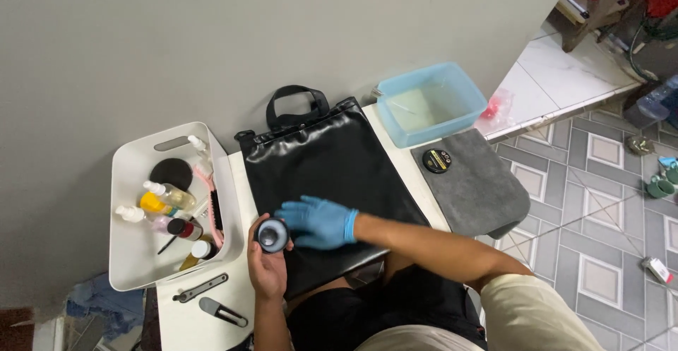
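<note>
Lying on white table [212, 323]: black bag [332, 174]

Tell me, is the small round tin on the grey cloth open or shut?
Shut: the small round tin lies flat on the grey cloth with its dark lid on.

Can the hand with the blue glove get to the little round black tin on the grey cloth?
Probably yes. The gloved right hand rests on the black bag, and the round black tin sits uncovered on the grey cloth to its right. Nothing stands between them. The left hand holds a small round jar.
</note>
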